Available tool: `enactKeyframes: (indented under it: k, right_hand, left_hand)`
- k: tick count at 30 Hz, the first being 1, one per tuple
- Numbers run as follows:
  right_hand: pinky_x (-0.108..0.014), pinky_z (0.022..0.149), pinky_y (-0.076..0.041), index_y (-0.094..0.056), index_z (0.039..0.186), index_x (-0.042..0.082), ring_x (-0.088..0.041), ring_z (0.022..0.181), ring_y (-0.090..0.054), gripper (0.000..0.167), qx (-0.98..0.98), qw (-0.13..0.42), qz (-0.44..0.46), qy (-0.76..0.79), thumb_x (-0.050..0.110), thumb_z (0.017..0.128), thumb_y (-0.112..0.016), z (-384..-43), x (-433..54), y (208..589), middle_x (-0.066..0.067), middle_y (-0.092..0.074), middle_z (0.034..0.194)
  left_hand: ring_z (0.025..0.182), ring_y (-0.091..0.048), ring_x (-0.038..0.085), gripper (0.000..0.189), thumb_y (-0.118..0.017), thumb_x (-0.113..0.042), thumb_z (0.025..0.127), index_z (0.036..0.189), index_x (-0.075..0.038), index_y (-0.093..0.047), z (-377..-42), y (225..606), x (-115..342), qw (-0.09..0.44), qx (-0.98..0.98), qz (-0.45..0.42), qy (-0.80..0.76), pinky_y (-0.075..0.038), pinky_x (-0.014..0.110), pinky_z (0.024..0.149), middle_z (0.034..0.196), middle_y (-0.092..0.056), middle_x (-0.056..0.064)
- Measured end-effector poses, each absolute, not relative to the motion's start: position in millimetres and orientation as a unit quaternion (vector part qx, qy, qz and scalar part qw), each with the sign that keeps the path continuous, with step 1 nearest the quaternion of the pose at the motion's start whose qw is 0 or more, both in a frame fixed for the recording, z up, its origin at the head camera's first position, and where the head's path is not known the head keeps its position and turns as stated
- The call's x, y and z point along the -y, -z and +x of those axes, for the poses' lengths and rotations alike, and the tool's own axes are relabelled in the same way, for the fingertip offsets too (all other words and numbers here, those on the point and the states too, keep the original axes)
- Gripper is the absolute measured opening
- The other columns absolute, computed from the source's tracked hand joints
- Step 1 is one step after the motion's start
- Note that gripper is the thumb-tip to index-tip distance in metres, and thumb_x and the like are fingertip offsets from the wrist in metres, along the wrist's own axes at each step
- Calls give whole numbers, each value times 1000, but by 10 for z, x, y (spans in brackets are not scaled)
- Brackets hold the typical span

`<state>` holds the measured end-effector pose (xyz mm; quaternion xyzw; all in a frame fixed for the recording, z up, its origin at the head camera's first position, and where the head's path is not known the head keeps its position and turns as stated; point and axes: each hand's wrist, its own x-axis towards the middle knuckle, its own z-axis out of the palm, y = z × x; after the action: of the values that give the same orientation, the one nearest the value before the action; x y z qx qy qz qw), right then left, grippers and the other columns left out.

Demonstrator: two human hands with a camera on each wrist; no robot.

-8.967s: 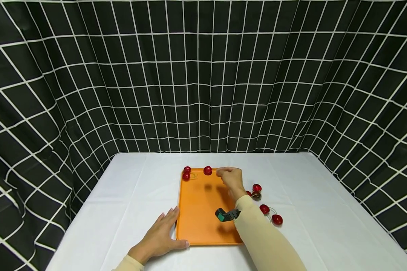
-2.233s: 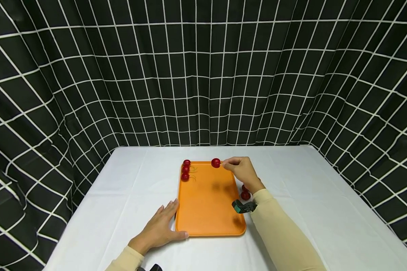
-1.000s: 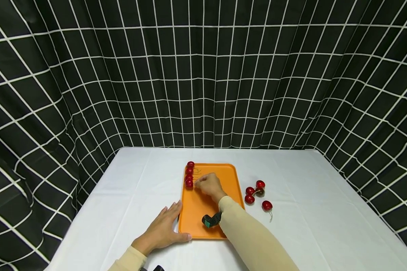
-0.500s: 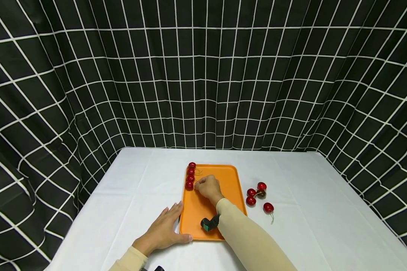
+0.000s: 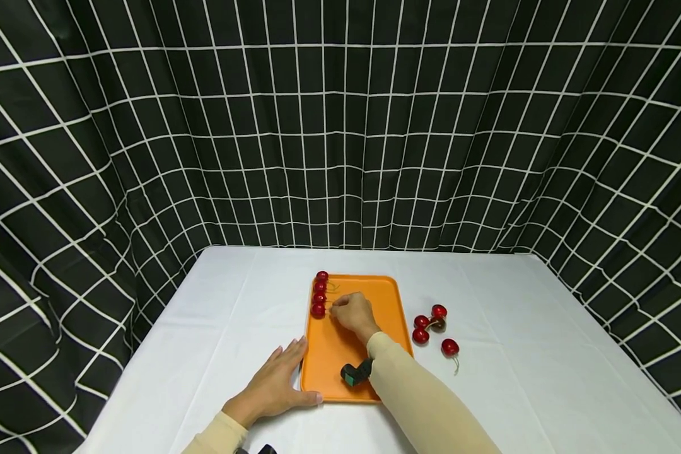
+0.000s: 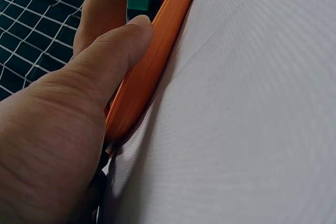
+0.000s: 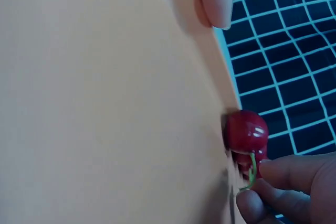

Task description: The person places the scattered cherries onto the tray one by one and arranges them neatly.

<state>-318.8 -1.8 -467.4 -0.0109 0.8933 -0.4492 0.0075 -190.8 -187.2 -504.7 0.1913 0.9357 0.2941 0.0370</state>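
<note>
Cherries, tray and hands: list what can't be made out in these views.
Head: the near right corner of the tray, hidden by the right sleeve.
Head: the black object, cut off by the bottom edge.
Left wrist: the fingers of the left hand, hidden behind its thumb side.
Right wrist: whether the right hand pinches the stem or only flanks it; the fingertips overlap its blurred end.

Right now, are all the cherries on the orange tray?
No, four cherries sit on the orange tray, but five other cherries lie beside it on the white cloth.
</note>
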Motion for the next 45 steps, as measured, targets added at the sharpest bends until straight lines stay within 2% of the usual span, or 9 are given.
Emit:
enactKeyframes:
  k: [4,11,21,25,27,32,35,40,45]
  right_hand:
    - [-29,63,-53,-75,90,8,-19,76,-60,10,-874,8,-8,485,17,85,-75,-3152,-94,4599,-1,-68,86]
    - [-35,77,-52,-75,104,9,-21,89,-61,21,-848,-18,-17,530,21,88,-72,-3045,-365,4334,-3,-68,99]
    - [-26,60,-41,-75,106,10,-23,83,-53,23,-790,-72,-32,608,22,86,-74,-2753,-899,4045,-7,-67,97]
    - [-22,63,-45,-74,107,8,-22,89,-57,27,-767,-95,-35,633,24,86,-75,-2651,-1116,4002,-8,-68,102]
    - [-20,54,-43,-74,108,6,-21,86,-59,28,-756,-108,-35,644,24,86,-75,-2600,-1220,4004,-8,-69,103]
    - [-20,55,-49,-71,111,1,-16,77,-59,29,-734,-133,-43,664,18,88,-73,-2455,-1476,4046,-6,-70,103]
    - [-22,67,-49,-70,111,-2,-15,83,-61,29,-732,-149,-44,664,16,88,-73,-2366,-1620,4079,-5,-71,102]
    - [-22,62,-44,-71,110,0,-16,85,-58,29,-746,-162,-16,645,17,87,-74,-2257,-1866,4190,-1,-71,102]
    - [-22,63,-45,-72,111,3,-14,88,-58,30,-767,-156,23,622,20,87,-75,-2149,-2069,4331,3,-70,104]
  left_hand:
    - [143,-17,23,118,-64,-75,70,153,-3,-21,-1912,5041,1863,35,-936,193,-293,-6,43,116,157,-21,9]
    - [143,-17,24,116,-66,-73,71,152,-1,-23,-1902,5033,1883,30,-934,196,-297,-5,44,116,157,-21,9]
    - [143,-18,27,117,-64,-73,72,153,-2,-19,-1874,5075,1917,33,-932,196,-302,-5,48,116,156,-21,12]
    - [143,-18,26,117,-65,-73,72,153,-2,-19,-1872,5068,1927,28,-932,195,-303,-5,48,116,156,-21,12]
    - [143,-18,26,117,-66,-72,72,153,-2,-19,-1871,5065,1929,25,-932,195,-305,-5,48,116,156,-21,12]
    - [143,-18,27,117,-66,-72,71,153,-2,-20,-1864,5080,1920,28,-931,195,-307,-5,48,116,156,-22,13]
    - [143,-18,27,117,-66,-72,71,153,-1,-20,-1865,5088,1915,31,-931,196,-306,-5,48,116,156,-22,13]
    - [143,-17,25,117,-66,-72,72,153,-2,-20,-1887,5065,1911,32,-930,198,-308,-4,47,116,156,-21,11]
    - [144,-16,26,116,-66,-71,72,152,0,-20,-1896,5056,1893,33,-927,203,-313,-3,48,116,157,-19,11]
